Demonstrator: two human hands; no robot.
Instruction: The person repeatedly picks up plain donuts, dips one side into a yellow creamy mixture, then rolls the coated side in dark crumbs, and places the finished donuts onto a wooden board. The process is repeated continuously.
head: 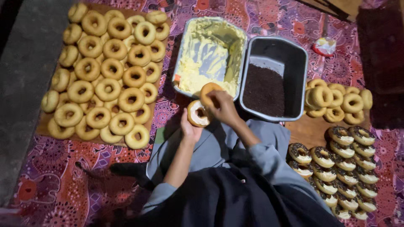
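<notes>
My left hand (189, 126) holds a donut half (197, 114) spread with pale cream, cut face up. My right hand (223, 107) grips the other donut half (208, 91) just above it, near the edge of the cream tray. Both hands are close together in front of a metal tray of yellow cream (184, 50). Beside it stands a grey tin (294, 63) holding dark chocolate sprinkles (264, 90).
A wooden board (42, 126) at left carries many plain donuts (107, 69). At right lie several plain donuts (336, 98) and rows of cream-filled, sprinkle-topped donuts (343, 168). A patterned red cloth (59, 185) covers the floor; a small wrapped packet (324, 45) lies far right.
</notes>
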